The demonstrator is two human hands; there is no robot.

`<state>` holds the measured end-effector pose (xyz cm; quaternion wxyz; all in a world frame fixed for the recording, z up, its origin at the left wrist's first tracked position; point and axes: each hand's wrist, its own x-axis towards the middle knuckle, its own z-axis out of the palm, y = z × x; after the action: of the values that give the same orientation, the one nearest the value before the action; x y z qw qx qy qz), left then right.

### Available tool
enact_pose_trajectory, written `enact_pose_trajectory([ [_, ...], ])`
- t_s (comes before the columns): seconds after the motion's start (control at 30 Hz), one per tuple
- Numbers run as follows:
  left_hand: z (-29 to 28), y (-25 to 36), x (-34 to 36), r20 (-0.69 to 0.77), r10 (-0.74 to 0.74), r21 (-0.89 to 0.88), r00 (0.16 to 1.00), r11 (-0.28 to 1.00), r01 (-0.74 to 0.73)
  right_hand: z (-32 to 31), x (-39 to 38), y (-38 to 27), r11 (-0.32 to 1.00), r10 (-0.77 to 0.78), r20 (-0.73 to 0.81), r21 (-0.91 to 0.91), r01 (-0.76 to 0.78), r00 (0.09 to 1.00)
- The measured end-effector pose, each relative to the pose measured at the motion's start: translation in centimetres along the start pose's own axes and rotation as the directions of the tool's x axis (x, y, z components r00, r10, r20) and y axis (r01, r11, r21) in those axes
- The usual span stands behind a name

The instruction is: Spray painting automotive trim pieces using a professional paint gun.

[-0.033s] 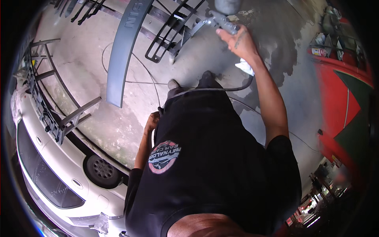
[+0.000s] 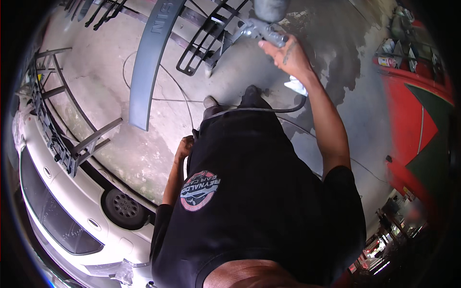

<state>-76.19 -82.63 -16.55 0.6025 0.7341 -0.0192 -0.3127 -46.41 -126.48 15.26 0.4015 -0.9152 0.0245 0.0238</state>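
Note:
My right hand [image 2: 292, 58] is stretched out ahead and closed round the handle of a spray gun [image 2: 261, 32]. A grey, rounded cup [image 2: 271, 9] sits on the gun, cut off by the top edge. White cloth or paper [image 2: 296, 86] hangs under my wrist, beside the dark hose [image 2: 288, 110], which curves across in front of my legs. Left of the gun is a black metal rack-like frame [image 2: 199, 48], and beyond it a long, curved grey panel [image 2: 152, 67]. My left hand [image 2: 185, 145] is low at my side, its fingers curled by my shirt hem; what they hold is hidden.
A white car [image 2: 72, 192] stands at the left, with a dark metal stand [image 2: 91, 139] beside it. To the right is a red cabinet-like surface [image 2: 408, 115] carrying bottles and tools. A thin cable [image 2: 185, 96] trails over the concrete floor [image 2: 115, 101], which has dark patches.
My right hand and the spray gun have shifted slightly to the left and a little nearer to me. My left hand stays at my side.

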Motion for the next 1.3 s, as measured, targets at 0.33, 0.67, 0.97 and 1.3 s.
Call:
enact_pose_trajectory([
  [0.33,-2.3,-0.5,0.6,0.088,-0.073,0.151,0.993,0.987,0.059,0.0,-2.0,-4.1,0.975,0.218,0.187,0.001,-0.222,0.958],
  [0.67,-0.8,-3.7,-0.6,0.009,-0.024,0.095,1.000,0.995,0.023,1.4,-4.6,-4.6,0.993,0.042,-0.041,-0.107,-0.046,0.998],
  [0.97,-0.7,-3.6,-1.2,-0.013,-0.046,0.169,0.999,0.985,0.047,6.7,-12.7,-8.8,0.991,-0.094,0.521,0.133,0.028,0.848],
  [1.3,0.5,-1.5,0.2,-0.043,-0.019,0.116,0.999,0.993,0.024,-0.1,-3.9,-2.8,0.996,0.092,0.177,-0.021,-0.090,0.980],
])
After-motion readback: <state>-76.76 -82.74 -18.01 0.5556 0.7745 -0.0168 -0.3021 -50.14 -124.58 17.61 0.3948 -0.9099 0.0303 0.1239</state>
